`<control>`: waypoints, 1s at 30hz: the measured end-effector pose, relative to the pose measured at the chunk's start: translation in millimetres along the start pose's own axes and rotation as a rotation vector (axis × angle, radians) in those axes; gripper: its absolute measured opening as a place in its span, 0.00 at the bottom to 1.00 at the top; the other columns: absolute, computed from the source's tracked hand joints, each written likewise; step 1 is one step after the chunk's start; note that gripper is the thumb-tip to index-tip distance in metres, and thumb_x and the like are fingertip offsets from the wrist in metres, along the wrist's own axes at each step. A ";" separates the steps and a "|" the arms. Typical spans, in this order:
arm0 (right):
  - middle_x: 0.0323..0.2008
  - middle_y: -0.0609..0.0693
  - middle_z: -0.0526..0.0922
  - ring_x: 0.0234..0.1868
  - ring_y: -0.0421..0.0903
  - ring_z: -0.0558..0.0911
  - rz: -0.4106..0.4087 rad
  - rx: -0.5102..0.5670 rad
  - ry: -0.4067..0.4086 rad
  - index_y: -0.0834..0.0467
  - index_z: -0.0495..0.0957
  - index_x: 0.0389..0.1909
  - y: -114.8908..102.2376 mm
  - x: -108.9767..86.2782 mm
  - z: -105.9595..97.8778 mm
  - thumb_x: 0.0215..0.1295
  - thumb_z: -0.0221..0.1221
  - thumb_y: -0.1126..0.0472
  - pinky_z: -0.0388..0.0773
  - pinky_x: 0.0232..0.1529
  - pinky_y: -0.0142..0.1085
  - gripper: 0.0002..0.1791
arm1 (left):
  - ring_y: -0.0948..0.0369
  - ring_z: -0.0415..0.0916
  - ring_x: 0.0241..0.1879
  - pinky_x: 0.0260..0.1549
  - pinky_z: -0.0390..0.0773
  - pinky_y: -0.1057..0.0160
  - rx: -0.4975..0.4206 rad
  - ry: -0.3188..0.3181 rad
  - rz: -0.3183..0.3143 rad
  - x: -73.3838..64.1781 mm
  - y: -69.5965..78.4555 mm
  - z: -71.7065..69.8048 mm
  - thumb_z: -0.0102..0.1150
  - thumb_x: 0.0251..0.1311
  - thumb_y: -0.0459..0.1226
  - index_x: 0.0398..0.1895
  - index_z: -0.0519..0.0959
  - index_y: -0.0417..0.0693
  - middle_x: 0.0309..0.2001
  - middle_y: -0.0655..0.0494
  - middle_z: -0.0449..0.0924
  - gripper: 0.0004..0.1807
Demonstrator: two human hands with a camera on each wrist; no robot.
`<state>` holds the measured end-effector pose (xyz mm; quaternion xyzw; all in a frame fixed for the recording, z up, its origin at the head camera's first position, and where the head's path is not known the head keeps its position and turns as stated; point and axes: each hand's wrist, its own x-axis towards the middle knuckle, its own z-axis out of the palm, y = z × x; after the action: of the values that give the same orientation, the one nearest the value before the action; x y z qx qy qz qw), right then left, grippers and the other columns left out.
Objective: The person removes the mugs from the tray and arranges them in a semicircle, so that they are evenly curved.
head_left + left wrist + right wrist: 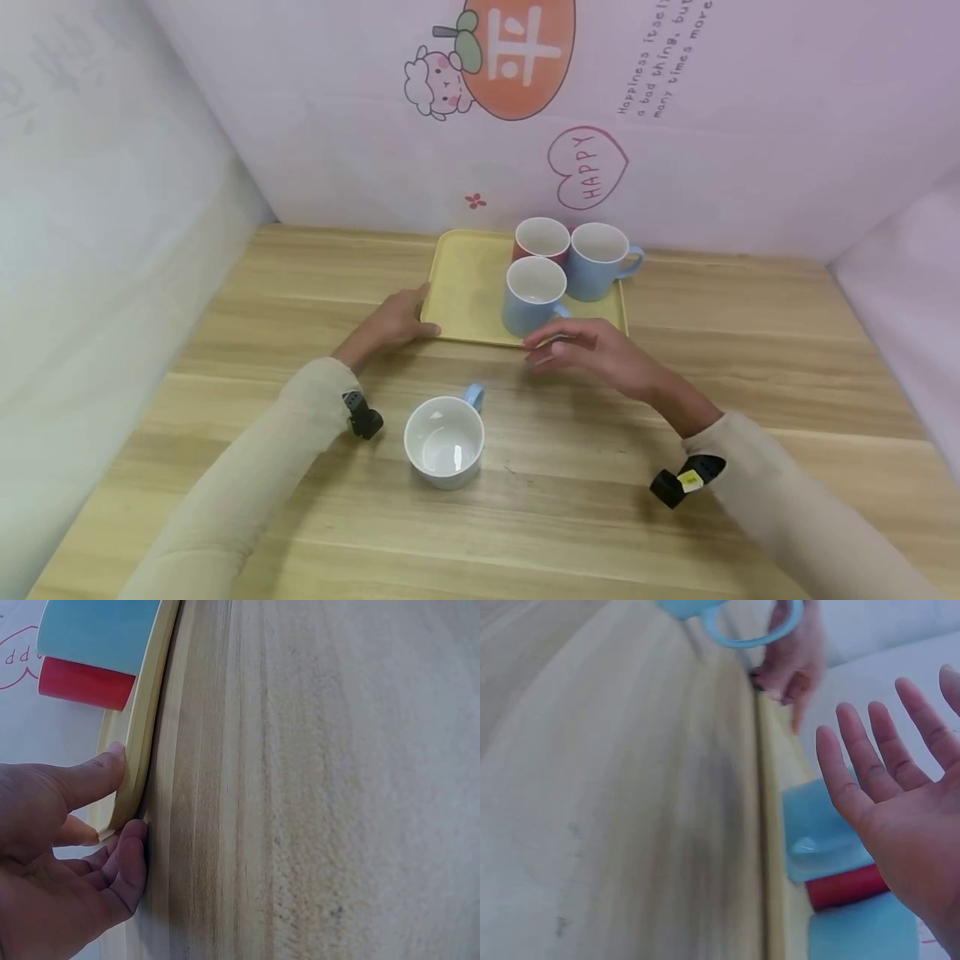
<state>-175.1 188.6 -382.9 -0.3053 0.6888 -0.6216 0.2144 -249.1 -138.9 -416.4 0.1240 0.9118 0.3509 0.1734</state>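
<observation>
My left hand grips the left end of a yellow tray, its thumb on the rim in the left wrist view. On the tray's right half stand a red mug, a blue mug beside it and another blue mug in front. My right hand is by the tray's front edge, near the front mug's handle; its fingers are extended and hold nothing in the right wrist view. A white-lined mug with a blue handle stands on the table between my forearms.
The wooden table meets a white printed cloth wall right behind the tray. More white cloth rises at the left and right sides. A black wrist camera is strapped on each sleeve.
</observation>
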 end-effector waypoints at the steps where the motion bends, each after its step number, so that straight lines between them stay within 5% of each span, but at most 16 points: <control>1: 0.53 0.69 0.79 0.54 0.66 0.79 0.000 -0.001 0.005 0.72 0.74 0.58 -2.7 -1.0 -2.4 0.74 0.48 0.72 0.76 0.56 0.55 0.16 | 0.45 0.57 0.71 0.71 0.54 0.51 0.003 0.004 -0.003 -0.1 0.0 -0.4 0.69 0.61 0.37 0.78 0.48 0.34 0.73 0.36 0.57 0.50; 8: 0.52 0.70 0.78 0.53 0.63 0.81 -0.073 -0.027 0.062 0.73 0.74 0.58 -20.0 -6.7 -21.3 0.75 0.45 0.73 0.77 0.56 0.50 0.16 | 0.44 0.55 0.72 0.71 0.53 0.51 0.027 0.008 -0.009 1.8 1.5 -2.8 0.69 0.60 0.37 0.77 0.47 0.32 0.73 0.34 0.56 0.50; 13: 0.53 0.66 0.78 0.52 0.61 0.82 -0.129 0.002 0.054 0.72 0.74 0.58 -24.9 -7.8 -31.7 0.75 0.43 0.73 0.76 0.57 0.51 0.17 | 0.43 0.64 0.67 0.69 0.58 0.50 0.047 0.003 -0.009 3.6 2.9 -3.0 0.69 0.60 0.36 0.77 0.49 0.32 0.70 0.32 0.62 0.50; 21: 0.55 0.65 0.78 0.53 0.62 0.81 -0.112 -0.074 0.103 0.72 0.74 0.58 -22.9 -12.6 -43.6 0.77 0.45 0.68 0.76 0.57 0.46 0.17 | 0.41 0.66 0.65 0.68 0.60 0.48 0.076 -0.014 -0.012 2.6 2.6 -2.2 0.69 0.60 0.36 0.78 0.49 0.34 0.68 0.30 0.64 0.49; 30: 0.53 0.55 0.81 0.54 0.51 0.81 -0.135 0.047 0.180 0.73 0.73 0.58 -15.0 -25.1 -60.9 0.78 0.44 0.70 0.77 0.57 0.43 0.16 | 0.44 0.71 0.60 0.67 0.63 0.48 0.066 -0.017 -0.016 2.6 2.5 0.3 0.69 0.60 0.36 0.78 0.50 0.36 0.66 0.31 0.67 0.49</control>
<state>-195.7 249.4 -362.0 -0.2889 0.6682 -0.6756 0.1163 -251.1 -136.0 -415.5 0.1255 0.9224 0.3180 0.1797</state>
